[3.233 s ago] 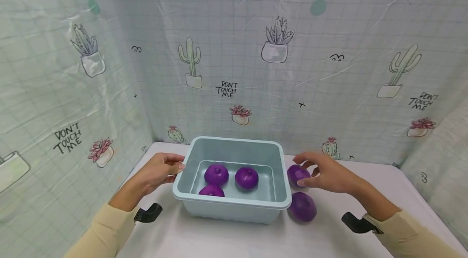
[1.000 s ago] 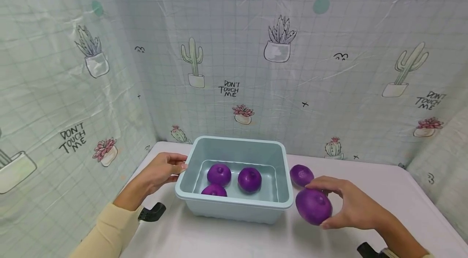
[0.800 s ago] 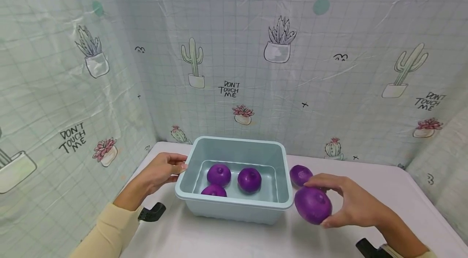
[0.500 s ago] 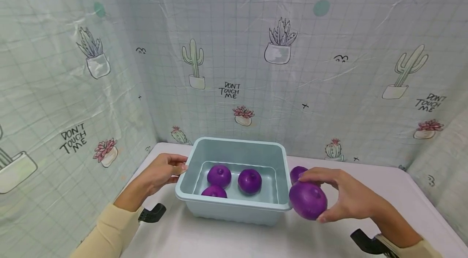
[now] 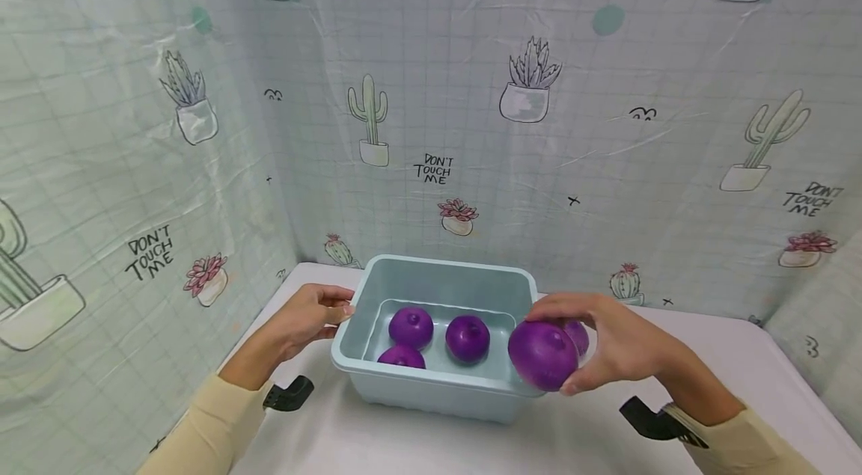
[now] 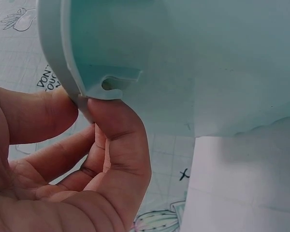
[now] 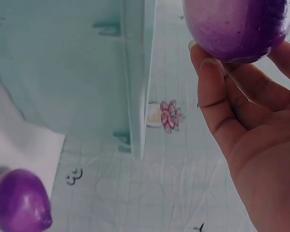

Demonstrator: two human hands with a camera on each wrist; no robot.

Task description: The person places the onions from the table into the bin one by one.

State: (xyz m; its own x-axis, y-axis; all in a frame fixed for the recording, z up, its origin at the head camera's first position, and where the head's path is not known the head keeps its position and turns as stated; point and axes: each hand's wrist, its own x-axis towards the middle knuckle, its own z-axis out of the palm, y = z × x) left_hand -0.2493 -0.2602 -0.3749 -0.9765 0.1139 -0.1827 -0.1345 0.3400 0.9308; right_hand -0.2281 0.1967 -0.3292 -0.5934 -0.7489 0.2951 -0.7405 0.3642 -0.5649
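A pale blue plastic bin (image 5: 438, 378) stands on the table, with three purple onions inside: one at the left (image 5: 411, 327), one in the middle (image 5: 468, 339) and one partly hidden by the front wall (image 5: 401, 357). My left hand (image 5: 306, 322) pinches the bin's left rim (image 6: 53, 48) between thumb and bent index finger. Raised at the bin's right rim, another purple onion (image 5: 541, 355) is gripped by the fingertips and thumb of my right hand (image 5: 613, 344). One more onion (image 7: 20, 200) lies on the table right of the bin, mostly hidden behind the right hand in the head view.
The white table (image 5: 377, 445) ends close behind the bin at a hanging curtain (image 5: 431, 108) printed with potted cacti. More curtain hangs along the left and right sides. Each wrist carries a black strap mount (image 5: 289, 393).
My right hand has picked up the nearer onion from the table, then moved it up and left to overlap the bin's right rim. The left hand keeps its hold on the rim.
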